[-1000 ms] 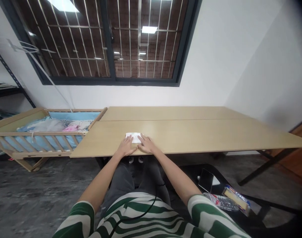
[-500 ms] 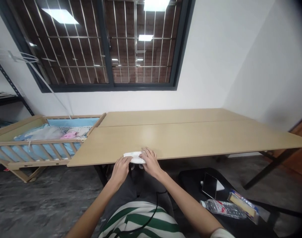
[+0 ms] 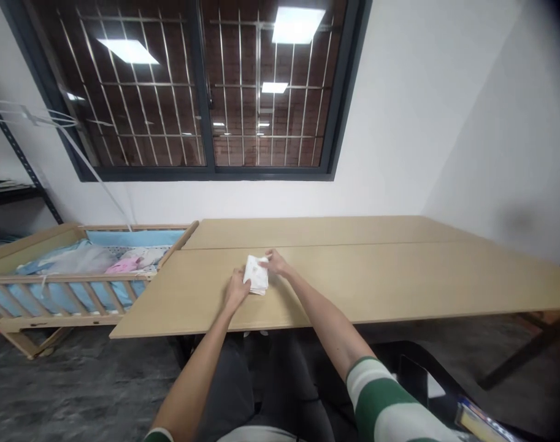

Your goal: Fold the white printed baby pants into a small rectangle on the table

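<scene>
A small folded white cloth [image 3: 256, 275] with a faint print is held upright, tilted, over the front part of the wooden table [image 3: 353, 276]. My left hand [image 3: 237, 288] grips its left lower side, thumb across the front face. My right hand [image 3: 276, 263] pinches its upper right edge between thumb and fingers. Several layers show along the bottom edge. I cannot tell whether the cloth touches the tabletop.
A wooden crib [image 3: 77, 279] with blue lining and bedding stands against the table's left end. A barred window [image 3: 210, 110] is behind. At lower right, a black chair [image 3: 394, 350] carries a dark phone-like device [image 3: 413, 377] and a blue-yellow package [image 3: 484, 423].
Both hands have moved forward from the table's front edge over the tabletop with the cloth. It was lying flatter and now faces me upright. The view has tilted up slightly.
</scene>
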A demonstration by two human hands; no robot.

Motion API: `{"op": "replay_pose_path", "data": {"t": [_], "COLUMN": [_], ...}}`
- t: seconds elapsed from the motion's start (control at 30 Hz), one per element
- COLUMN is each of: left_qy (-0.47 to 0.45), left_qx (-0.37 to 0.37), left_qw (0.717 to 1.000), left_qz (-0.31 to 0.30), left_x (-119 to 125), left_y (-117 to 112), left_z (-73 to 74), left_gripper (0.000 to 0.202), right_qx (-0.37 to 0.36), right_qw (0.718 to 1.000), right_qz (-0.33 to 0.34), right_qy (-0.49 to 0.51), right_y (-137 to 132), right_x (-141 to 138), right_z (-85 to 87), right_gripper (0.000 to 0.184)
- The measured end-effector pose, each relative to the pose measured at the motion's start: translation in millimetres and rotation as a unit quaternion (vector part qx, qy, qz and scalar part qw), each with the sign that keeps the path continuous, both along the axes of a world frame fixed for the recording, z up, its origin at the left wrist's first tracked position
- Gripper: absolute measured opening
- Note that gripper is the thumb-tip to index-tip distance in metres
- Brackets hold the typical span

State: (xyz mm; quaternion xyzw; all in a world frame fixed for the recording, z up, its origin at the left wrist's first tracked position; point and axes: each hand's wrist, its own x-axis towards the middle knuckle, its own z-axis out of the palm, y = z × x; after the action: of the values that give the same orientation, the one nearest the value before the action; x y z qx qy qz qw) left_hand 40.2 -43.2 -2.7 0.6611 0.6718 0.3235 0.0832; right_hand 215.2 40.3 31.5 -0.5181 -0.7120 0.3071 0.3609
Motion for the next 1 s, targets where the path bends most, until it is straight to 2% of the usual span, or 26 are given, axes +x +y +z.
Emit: {"op": "replay_pose_path", "data": {"t": [0.13, 0.2, 0.27, 0.37, 0.47, 0.53, 0.63, 0.73, 0.87, 1.0], "left_qy": [0.042, 0.064, 0.080, 0.090, 0.089, 0.087, 0.086, 0.088, 0.097, 0.107], "left_qx": [0.003, 0.013, 0.017, 0.014, 0.013, 0.012, 0.008, 0.001, -0.006, 0.006], "left_qw": [0.999, 0.998, 0.996, 0.994, 0.995, 0.995, 0.995, 0.995, 0.995, 0.994], "left_qz": [0.016, -0.008, -0.038, -0.054, -0.052, -0.050, -0.049, -0.044, -0.029, -0.029], "left_x": [19, 34, 48, 59, 56, 53, 52, 57, 61, 61], "left_y": [-13, -28, -44, -60, -64, -62, -61, -62, -62, -61], "left_z": [-24.2, -36.3, -47.2, -58.1, -61.5, -61.3, -59.6, -57.9, -56.8, -54.6], "left_gripper": [0.044, 0.052, 0.060, 0.064, 0.068, 0.068, 0.067, 0.067, 0.067, 0.066], "right_qx": [0.009, 0.029, 0.054, 0.093, 0.096, 0.071, 0.034, 0.015, 0.012, 0.013], "right_qw": [0.999, 0.998, 0.996, 0.975, 0.920, 0.899, 0.895, 0.903, 0.914, 0.929], "right_qz": [-0.016, -0.007, 0.020, 0.154, 0.315, 0.357, 0.359, 0.333, 0.267, 0.207], "right_qy": [-0.036, -0.050, -0.065, -0.133, -0.214, -0.244, -0.263, -0.270, -0.306, -0.306], "right_y": [6, 5, -2, -23, -48, -55, -44, -16, 24, 45], "right_x": [0, -2, -5, -6, -4, -2, -2, -7, -16, -22], "right_z": [-35.8, -41.5, -39.1, -28.7, -21.5, -21.7, -27.3, -33.3, -38.2, -39.4], "right_gripper": [0.052, 0.056, 0.059, 0.061, 0.062, 0.061, 0.058, 0.057, 0.061, 0.063]}}
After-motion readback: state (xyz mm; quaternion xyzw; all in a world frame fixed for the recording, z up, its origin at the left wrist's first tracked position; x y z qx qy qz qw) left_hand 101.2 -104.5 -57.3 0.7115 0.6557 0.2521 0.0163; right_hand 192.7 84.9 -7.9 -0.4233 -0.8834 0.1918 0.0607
